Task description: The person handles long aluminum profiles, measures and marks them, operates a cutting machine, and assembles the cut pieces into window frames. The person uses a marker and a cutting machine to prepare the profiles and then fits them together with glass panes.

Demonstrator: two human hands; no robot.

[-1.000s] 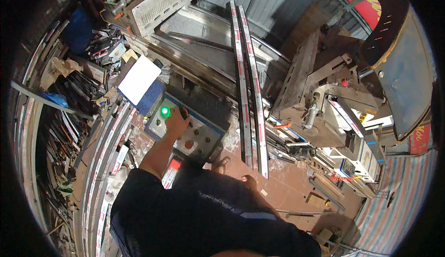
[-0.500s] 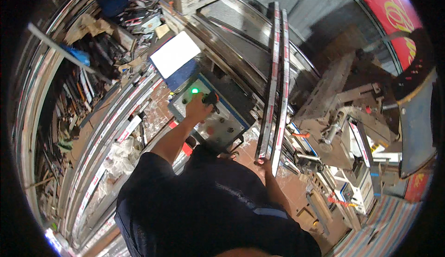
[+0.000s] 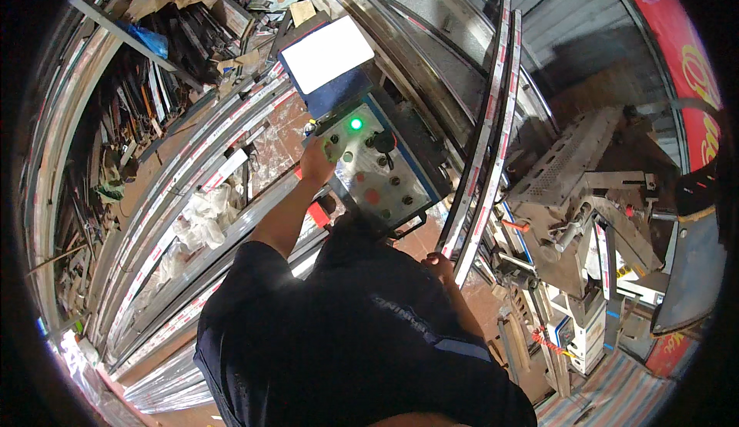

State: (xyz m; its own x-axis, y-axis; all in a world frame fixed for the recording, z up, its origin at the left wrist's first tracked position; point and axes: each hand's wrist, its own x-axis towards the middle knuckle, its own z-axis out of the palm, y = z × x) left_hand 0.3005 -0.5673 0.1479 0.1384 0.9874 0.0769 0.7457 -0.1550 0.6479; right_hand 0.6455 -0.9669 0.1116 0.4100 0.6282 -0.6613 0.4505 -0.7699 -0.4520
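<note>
In front of me stands a control box with a grey panel, a lit green lamp, a black switch lever and several knobs. My left hand is at the panel's left edge, fingers stretched toward a small dark knob; nothing shows in its grasp. Low on the right, my right hand is closed round the near end of a long metal profile with red and white film strips. A second such profile lies beside it, both slanting away from me.
A white sheet lies on a blue surface behind the panel. Long profiles are stacked on the left by a crumpled plastic bag. Machine parts crowd the right. A striped sheet covers the lower right.
My left hand has moved off the black lever to the panel's left edge, uncovering the lever and the knobs. My right hand keeps its grip on the profile. The view has shifted.
</note>
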